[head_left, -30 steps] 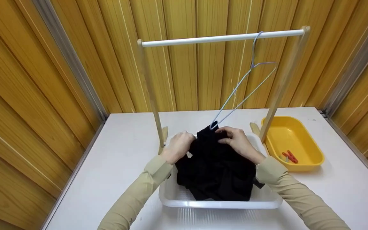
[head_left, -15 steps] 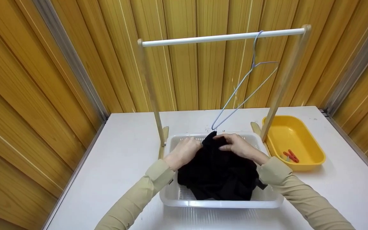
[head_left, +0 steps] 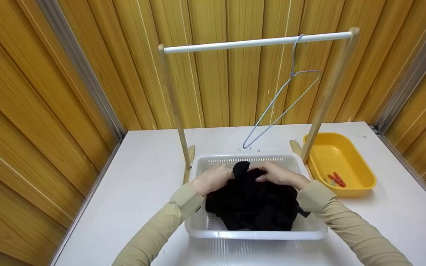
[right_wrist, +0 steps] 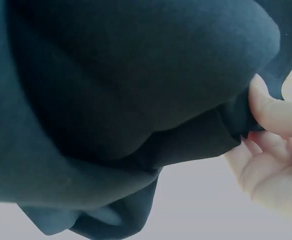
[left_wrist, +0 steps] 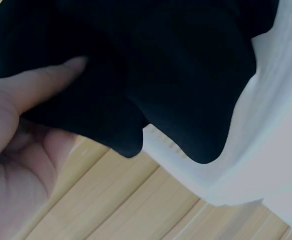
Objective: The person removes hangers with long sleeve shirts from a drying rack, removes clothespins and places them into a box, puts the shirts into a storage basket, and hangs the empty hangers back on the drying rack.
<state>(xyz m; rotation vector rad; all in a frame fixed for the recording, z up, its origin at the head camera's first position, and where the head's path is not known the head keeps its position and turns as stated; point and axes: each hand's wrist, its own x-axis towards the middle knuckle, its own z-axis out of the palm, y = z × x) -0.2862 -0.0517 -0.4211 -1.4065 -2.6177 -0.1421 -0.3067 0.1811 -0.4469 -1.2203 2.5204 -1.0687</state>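
A crumpled black garment (head_left: 257, 207) fills much of the white plastic basket (head_left: 257, 235) in the head view. At its upper left my left hand (head_left: 215, 179) pinches the cloth; in the left wrist view the thumb lies on top with the fingers beneath. My right hand (head_left: 277, 173) holds the garment's far edge between thumb and fingers, seen also in the right wrist view at the right side. A raised fold of cloth stands between both hands. Just behind the basket, a thin lilac wire hanger (head_left: 268, 111) hangs angled from the rail, apart from the garment.
The rack's white rail (head_left: 235, 45) runs above the basket on two wooden posts. At the right, a yellow tub (head_left: 350, 159) holds red clothespins (head_left: 337, 180). Wood-patterned panels (head_left: 209, 88) close off the back and sides of the white table (head_left: 150, 166).
The black fabric has come away from the hanger's lower end and sunk toward the basket. Both hands have moved down and nearer with it, still holding it.
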